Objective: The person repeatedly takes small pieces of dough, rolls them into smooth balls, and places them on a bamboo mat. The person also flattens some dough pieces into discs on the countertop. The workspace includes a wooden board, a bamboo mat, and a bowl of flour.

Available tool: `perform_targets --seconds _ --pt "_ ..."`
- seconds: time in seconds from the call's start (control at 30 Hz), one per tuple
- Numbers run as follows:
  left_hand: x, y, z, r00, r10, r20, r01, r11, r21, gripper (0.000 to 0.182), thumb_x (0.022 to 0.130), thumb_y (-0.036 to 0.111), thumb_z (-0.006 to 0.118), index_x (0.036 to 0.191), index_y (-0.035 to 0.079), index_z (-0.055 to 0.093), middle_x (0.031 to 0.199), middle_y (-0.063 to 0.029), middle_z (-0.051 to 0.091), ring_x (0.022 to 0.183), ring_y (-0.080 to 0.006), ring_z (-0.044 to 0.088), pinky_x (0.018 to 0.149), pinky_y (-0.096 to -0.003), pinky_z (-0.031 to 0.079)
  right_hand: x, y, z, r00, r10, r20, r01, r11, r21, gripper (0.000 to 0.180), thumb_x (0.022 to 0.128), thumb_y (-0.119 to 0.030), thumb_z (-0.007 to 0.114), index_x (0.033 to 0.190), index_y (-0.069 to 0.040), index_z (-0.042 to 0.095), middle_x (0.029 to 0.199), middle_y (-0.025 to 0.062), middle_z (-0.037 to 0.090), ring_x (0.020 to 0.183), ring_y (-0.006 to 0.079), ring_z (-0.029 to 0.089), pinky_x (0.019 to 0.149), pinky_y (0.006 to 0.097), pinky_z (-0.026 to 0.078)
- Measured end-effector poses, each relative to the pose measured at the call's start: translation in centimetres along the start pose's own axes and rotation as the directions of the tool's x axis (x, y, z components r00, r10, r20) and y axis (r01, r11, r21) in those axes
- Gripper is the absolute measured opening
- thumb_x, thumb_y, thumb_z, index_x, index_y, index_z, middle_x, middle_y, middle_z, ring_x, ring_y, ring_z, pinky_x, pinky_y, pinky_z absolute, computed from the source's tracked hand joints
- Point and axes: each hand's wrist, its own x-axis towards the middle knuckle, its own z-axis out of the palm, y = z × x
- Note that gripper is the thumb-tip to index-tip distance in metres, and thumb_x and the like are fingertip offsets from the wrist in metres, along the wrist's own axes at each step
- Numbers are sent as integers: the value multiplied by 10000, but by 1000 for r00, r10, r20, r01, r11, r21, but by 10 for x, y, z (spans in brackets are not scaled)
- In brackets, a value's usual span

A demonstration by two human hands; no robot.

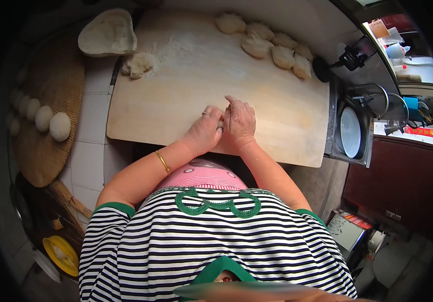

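Over the near part of a floured wooden board (pixel 186 83), my left hand (pixel 207 128) and my right hand (pixel 240 120) meet around a small piece of dough (pixel 220 124). Most of that piece is hidden by the fingers. Several lumps of dough (pixel 256 45) lie at the board's far right. A rough dough scrap (pixel 137 65) rests at the far left edge, beside scattered dry flour (pixel 171 49). Round dough balls (pixel 60 126) stand in rows on a ribbed round tray (pixel 46 151) to the left.
A flour-dusted basin (pixel 107 33) overlaps the board's far left corner. To the right are a black stand (pixel 322 69) and a metal sink (pixel 368 151) holding a white bowl (pixel 350 132). A yellow plastic basket (pixel 60 256) sits low at the left.
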Motion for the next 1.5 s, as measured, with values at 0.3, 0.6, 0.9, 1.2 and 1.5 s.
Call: perform_targets --seconds 0.3,0.6,0.9,1.2,1.5 --pt "62 -11 -6 956 -292 -5 290 950 112 504 822 104 576 1299 -24 479 1166 -265 538 1095 -421 542 964 -464 456 61 30 27 998 36 47 -33 997 -73 320 913 -180 500 1213 -90 564 915 132 655 903 305 592 821 437 440" --pt "-2 0 -13 960 267 79 -273 958 86 472 768 -2 581 1237 8 538 1324 -198 468 1168 -412 494 1018 -440 416 14 7 -10 974 219 60 -227 945 236 270 890 -129 538 1145 -82 613 824 140 640 766 312 618 694 420 484" --pt "18 1 -8 972 214 96 -234 859 456 498 756 124 679 1191 -38 498 1208 -252 539 1063 -405 546 943 -465 458 27 33 25 997 77 -2 -76 990 119 254 889 -99 528 1126 -89 617 857 124 644 806 327 613 718 419 487" --pt "36 44 -7 892 -364 266 342 931 129 520 815 391 591 1005 -93 580 897 -321 645 856 -465 637 810 -489 511 38 41 5 835 530 147 -536 726 431 295 942 -195 477 1133 -13 609 995 225 647 951 344 618 864 441 471" --pt "62 10 -7 917 -394 63 386 916 108 615 687 229 736 1175 -63 502 1083 -279 630 1017 -421 612 903 -441 485 47 35 26 985 170 42 -172 984 40 209 901 -148 503 1056 -74 621 927 165 660 909 347 601 819 453 489"
